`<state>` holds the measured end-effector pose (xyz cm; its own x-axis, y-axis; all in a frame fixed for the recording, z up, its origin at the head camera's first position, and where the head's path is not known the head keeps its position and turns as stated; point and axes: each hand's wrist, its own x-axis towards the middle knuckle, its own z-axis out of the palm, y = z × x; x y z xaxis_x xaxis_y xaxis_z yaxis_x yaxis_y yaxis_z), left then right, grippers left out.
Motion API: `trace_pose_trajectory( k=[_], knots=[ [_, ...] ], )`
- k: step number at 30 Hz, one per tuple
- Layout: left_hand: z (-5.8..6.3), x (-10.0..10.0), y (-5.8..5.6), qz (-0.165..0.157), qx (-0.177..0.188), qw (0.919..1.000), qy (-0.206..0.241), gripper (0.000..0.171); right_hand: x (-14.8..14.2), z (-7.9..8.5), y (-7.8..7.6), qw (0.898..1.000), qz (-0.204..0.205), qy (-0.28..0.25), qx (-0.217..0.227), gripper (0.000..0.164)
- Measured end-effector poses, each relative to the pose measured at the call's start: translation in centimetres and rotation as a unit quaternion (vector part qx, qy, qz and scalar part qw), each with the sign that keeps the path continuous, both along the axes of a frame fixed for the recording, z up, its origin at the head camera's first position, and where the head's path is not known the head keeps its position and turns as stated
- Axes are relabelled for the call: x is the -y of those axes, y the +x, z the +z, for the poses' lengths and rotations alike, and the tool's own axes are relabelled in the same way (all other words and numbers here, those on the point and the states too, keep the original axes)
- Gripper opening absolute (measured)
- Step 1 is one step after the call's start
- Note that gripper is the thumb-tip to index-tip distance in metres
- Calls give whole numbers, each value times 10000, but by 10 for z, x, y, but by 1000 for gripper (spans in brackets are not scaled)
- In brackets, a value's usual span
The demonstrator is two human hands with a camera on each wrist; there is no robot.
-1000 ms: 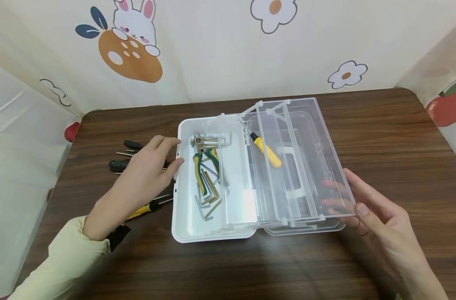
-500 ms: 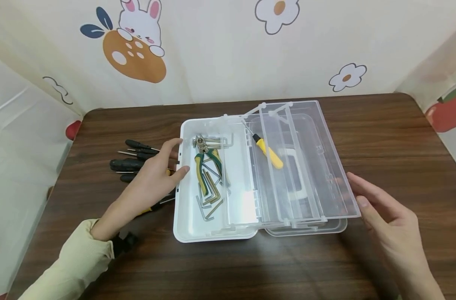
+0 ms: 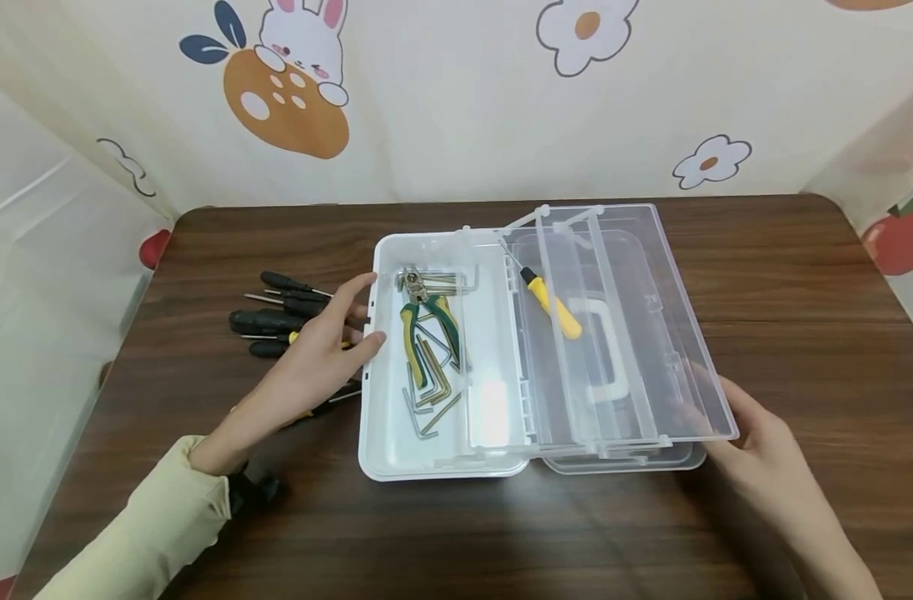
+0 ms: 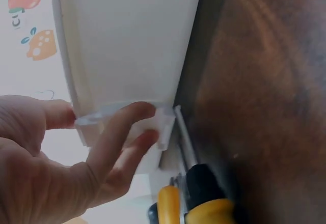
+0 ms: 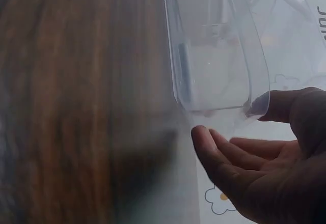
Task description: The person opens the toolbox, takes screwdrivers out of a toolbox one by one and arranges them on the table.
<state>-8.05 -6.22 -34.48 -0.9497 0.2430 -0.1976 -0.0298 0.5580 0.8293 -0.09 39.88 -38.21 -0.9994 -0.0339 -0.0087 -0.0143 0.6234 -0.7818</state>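
Note:
A white toolbox [image 3: 388, 450] stands unfolded on the table, its clear tray [image 3: 681, 333] swung out to the right over the clear lid [image 3: 666, 460]. My left hand [image 3: 313, 362] grips the box's left wall, thumb at the rim, fingers curled by the clear latch [image 4: 94, 118]. At the tray's right end, my right hand [image 3: 759, 446] holds the edge; its thumb touches the tray corner in the right wrist view, while the fingers are partly hidden behind the tray in the head view. Green-and-yellow pliers [image 3: 411, 333] and several hex keys [image 3: 435, 375] lie inside the box.
A yellow screwdriver [image 3: 557, 308] shows within the outline of the clear tray. Several black-handled screwdrivers [image 3: 264, 321] lie left of the box, some partly behind my left forearm. The dark wooden table [image 3: 824, 317] meets a patterned curtain [image 3: 456, 125] at the back.
The whole head view has shifted slightly. My left thumb has come over the box rim. My right hand has shifted at the tray's end, its thumb no longer lying over the tray's top.

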Motion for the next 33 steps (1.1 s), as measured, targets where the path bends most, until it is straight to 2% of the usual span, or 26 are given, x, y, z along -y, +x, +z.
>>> trace_pose_trajectory(
  k=[5,13,18,25,33],
  knots=[
    [-6,0,2,73,-44,9989,463,73,1,8,0,9981,-27,588,-157,47],
    [-14,-5,7,241,-10,9955,919,71,-5,36,1,9953,287,481,-791,47],
    [-19,-9,8,226,34,9943,1043,72,-14,52,2,9943,216,745,-728,46],
    [-20,-12,6,225,25,9945,1020,72,-17,47,5,9951,212,699,-668,52],
    [-18,-14,7,183,57,9939,1089,71,-22,33,5,9954,81,815,-503,47]
  ],
)
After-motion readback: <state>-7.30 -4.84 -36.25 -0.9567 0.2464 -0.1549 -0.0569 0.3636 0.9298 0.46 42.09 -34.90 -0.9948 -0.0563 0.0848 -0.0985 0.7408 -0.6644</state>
